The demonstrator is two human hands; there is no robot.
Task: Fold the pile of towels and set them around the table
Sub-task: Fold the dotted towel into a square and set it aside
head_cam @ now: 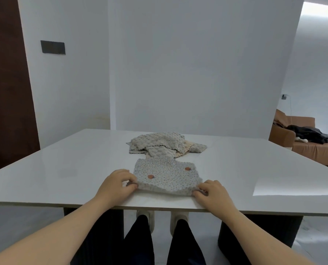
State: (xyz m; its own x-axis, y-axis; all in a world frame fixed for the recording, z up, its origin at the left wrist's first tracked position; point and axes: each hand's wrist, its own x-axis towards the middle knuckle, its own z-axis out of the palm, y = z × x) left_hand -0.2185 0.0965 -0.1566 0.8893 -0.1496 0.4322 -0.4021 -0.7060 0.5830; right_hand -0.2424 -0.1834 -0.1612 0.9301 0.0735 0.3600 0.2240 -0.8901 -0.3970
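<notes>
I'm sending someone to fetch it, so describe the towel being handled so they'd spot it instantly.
On the white table, find the near edge, before the crumpled pile. The spotted towel lies there, left hand and right hand pinching its near corners; only it has small dots and two orange patches.

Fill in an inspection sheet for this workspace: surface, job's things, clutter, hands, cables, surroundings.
Surface: white glossy table.
Job's things: spotted towel flat at the near edge; pile of towels just behind it, crumpled.
Clutter: nothing seen.
Hands: left hand and right hand each pinch a near corner of the spotted towel.
Cables: thin cable from a wall plug, far right.
Surroundings: brown sofa with dark clothes, dark wall plate, brown door.
</notes>
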